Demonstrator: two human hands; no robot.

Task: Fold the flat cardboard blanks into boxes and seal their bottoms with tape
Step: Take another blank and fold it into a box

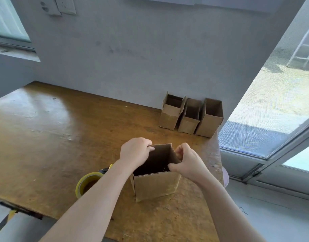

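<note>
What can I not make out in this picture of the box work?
Head view only:
- The bottom of the held box faces the table, so any tape there is unseen.
- The bottoms of the three boxes by the wall: the same.
- The tape roll is partly behind the left forearm.
- A yellow-tipped object beyond it is mostly hidden by that forearm.

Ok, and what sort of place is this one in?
Likely a bare workroom used for packing: a worn wooden table against a plain wall, three folded boxes lined up at its back, and a tape roll beside the box in hand.
</note>
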